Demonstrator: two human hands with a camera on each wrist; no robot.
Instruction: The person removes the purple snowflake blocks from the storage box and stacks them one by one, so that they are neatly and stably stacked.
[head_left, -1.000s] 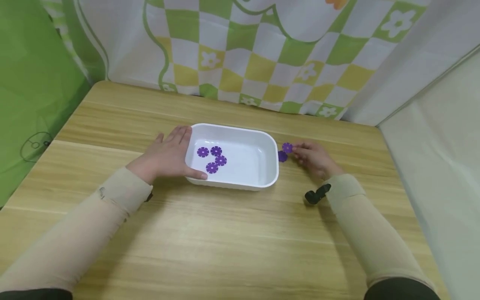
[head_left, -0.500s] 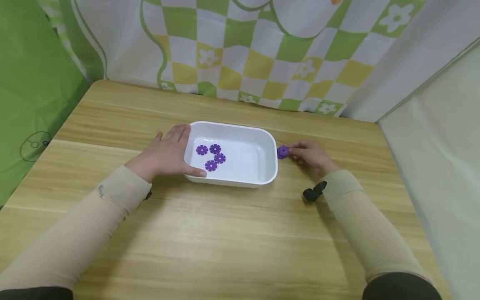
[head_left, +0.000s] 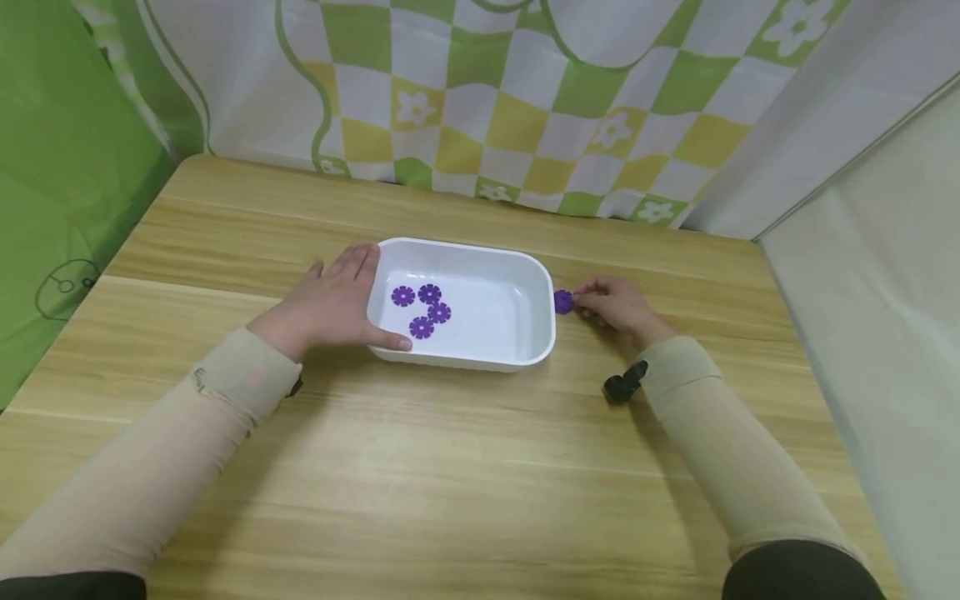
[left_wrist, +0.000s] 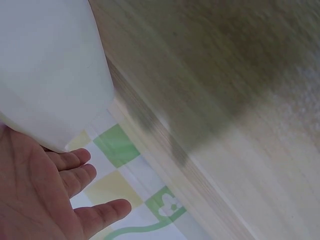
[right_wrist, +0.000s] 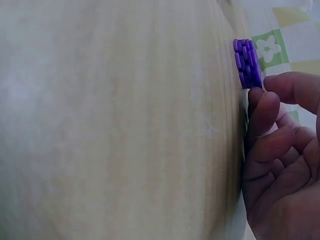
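Note:
A white rectangular tray [head_left: 465, 258] stands on the table. Inside its left half lie several purple notched plastic discs, one disc [head_left: 422, 327] nearest the front wall. My left hand [head_left: 333, 304] rests against the tray's left end, fingers straight and spread, thumb along the near rim; in the left wrist view the palm [left_wrist: 30, 190] shows beneath the tray. Beyond the tray's right end, my right hand [head_left: 618, 308] pinches a purple notched disc [head_left: 563, 302] between thumb and forefinger. The right wrist view shows it in a small stack of discs [right_wrist: 247, 64] on the table.
The wooden table [head_left: 465, 467] carries the tray. A checkered curtain [head_left: 517, 125] hangs along its back edge, with a green cloth [head_left: 67, 200] on the left and a pale wall panel [head_left: 885, 292] on the right. A black wrist camera [head_left: 625, 383] hangs at the right cuff.
My right hand has moved slightly left and brought its disc over the other one by the tray; the two now overlap as one stack. The left hand keeps its place on the tray.

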